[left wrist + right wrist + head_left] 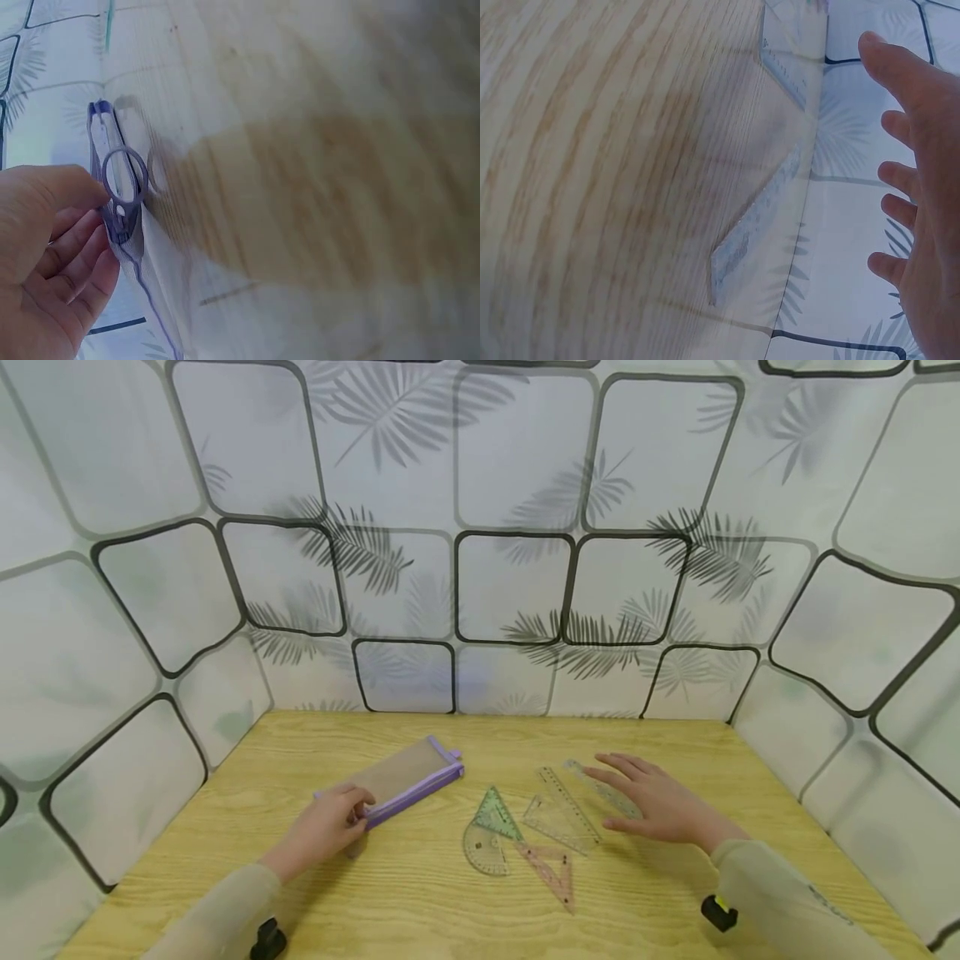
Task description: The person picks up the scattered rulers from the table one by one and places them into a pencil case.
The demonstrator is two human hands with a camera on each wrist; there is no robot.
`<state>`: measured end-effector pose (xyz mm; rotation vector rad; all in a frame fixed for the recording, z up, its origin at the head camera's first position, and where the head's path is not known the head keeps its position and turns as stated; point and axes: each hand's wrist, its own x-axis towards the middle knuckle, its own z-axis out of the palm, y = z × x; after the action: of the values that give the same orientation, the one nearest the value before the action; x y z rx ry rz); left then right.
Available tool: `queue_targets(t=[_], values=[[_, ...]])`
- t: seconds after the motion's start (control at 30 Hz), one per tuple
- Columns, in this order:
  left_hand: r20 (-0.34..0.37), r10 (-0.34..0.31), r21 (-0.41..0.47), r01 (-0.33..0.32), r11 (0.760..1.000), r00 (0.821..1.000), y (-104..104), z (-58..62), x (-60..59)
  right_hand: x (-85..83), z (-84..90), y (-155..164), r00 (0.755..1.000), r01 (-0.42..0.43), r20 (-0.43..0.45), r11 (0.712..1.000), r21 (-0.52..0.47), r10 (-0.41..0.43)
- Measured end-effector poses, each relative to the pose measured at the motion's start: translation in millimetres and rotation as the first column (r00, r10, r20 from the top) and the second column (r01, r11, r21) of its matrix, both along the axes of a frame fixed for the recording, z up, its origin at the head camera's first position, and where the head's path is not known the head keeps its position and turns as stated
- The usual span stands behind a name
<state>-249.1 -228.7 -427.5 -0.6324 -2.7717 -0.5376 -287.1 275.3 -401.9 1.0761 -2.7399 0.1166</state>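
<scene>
A flat zip pouch with purple edging lies slanted on the table's left half. My left hand pinches its near-left end between thumb and fingers. In the left wrist view the purple ring pull of the zipper shows beside the thumb of that hand. My right hand hovers with spread fingers over a clear template ruler, partly covered by it. In the right wrist view this hand holds nothing, and the template lies flat below.
Mid-table lie a clear straight ruler, a clear set square, a green set square, a clear protractor and a pink set square. The green one overlaps the protractor. Patterned walls enclose the wooden table.
</scene>
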Motion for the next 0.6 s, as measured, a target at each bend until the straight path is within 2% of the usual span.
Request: queue_targets(t=[0.33,0.6], values=[[-0.052,0.038,0.050,-0.035,0.998,0.998,-2,-1.4,4.3,-2.5,-0.2,-2,1.000,0.012,0.028,1.000,-0.012,-0.012],[-0.020,0.090,0.102,-0.088,0.991,0.996,-3,9.3,13.7,-11.7,-1.9,1,0.999,0.025,0.050,0.998,-0.062,-0.022]])
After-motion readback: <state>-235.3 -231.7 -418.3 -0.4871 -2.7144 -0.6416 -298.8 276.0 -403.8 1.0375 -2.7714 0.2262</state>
